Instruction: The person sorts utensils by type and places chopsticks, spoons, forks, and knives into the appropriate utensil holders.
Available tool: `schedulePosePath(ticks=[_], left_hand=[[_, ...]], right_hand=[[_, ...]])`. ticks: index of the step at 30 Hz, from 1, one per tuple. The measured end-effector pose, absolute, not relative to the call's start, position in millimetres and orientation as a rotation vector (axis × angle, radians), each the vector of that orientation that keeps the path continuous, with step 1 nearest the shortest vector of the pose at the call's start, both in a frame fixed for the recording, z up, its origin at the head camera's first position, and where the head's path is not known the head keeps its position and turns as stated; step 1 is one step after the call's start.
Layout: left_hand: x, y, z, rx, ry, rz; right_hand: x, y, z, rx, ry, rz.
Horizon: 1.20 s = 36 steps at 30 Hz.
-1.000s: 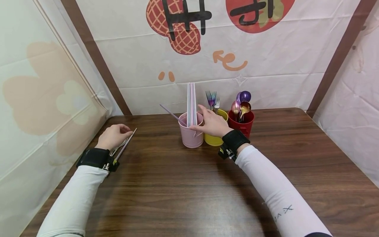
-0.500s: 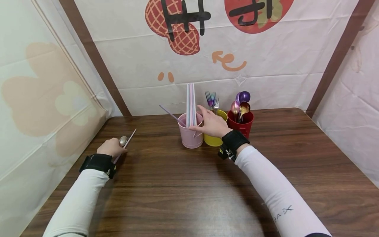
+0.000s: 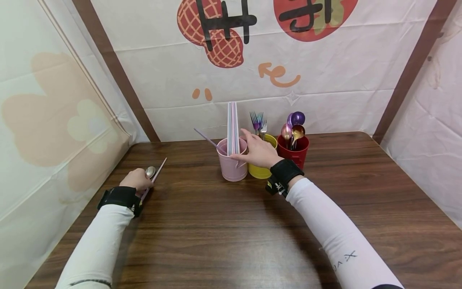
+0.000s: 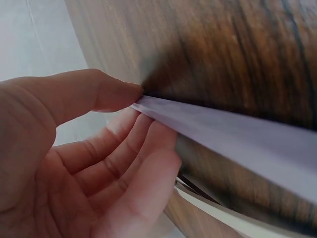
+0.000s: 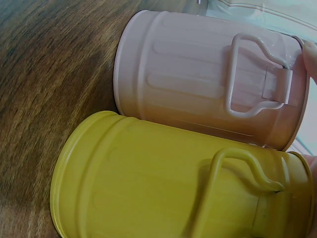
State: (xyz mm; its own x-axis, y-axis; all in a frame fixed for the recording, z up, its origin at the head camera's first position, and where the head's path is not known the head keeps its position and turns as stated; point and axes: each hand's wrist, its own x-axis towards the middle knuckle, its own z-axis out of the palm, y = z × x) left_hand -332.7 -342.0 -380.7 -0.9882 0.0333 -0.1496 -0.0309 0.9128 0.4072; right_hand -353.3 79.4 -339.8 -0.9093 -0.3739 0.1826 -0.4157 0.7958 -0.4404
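Note:
My left hand (image 3: 137, 179) is low over the table's left side, with thumb and fingertips pinching a pale purple chopstick (image 4: 237, 134). Beside the chopstick lies a silver spoon (image 3: 150, 171), its handle partly hidden by the hand. My right hand (image 3: 258, 151) rests at the rims of the pink bucket (image 3: 234, 170) and the yellow bucket (image 3: 260, 171), thumb at the pink rim and index finger extended. Inside the pink bucket stands a bundle of pastel chopsticks (image 3: 233, 124); one purple chopstick (image 3: 205, 137) leans out to the left.
Forks (image 3: 256, 121) stand in the yellow bucket. To its right, a red bucket (image 3: 302, 151) holds several spoons (image 3: 298, 118) in purple, pink and gold. A white printed cloth (image 3: 173, 72) hangs behind the brown wooden table (image 3: 216, 233).
My left hand has come down and slightly nearer onto the chopstick, uncovering the spoon's bowl, and now pinches the chopstick. The right hand has stayed at the bucket rims.

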Motion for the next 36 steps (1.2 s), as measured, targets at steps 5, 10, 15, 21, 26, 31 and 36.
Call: schedulePosePath(ticks=[5, 10, 15, 21, 26, 31, 36], left_hand=[[-332, -340, -378, 0.011, 2.899, 0.670], [-331, -336, -368, 0.083, 2.958, 0.661], [-334, -328, -358, 0.048, 2.940, 0.909], [-332, -320, -346, 0.092, 2.927, 1.262], [-327, -308, -330, 0.129, 2.988, 1.575], [-320, -286, -309, 0.155, 2.821, 2.113], [-310, -263, -289, 0.309, 2.568, 2.553]], right_hand=[[-354, 79, -340, 0.636, -2.894, 0.746], [-354, 80, -340, 0.641, -2.888, 0.763], [-355, 81, -341, 0.647, -2.879, 0.749], [-356, 80, -342, 0.648, -2.880, 0.768], [-357, 79, -342, 0.648, -2.879, 0.773], [-358, 80, -343, 0.649, -2.876, 0.772], [-358, 81, -343, 0.653, -2.876, 0.768]])
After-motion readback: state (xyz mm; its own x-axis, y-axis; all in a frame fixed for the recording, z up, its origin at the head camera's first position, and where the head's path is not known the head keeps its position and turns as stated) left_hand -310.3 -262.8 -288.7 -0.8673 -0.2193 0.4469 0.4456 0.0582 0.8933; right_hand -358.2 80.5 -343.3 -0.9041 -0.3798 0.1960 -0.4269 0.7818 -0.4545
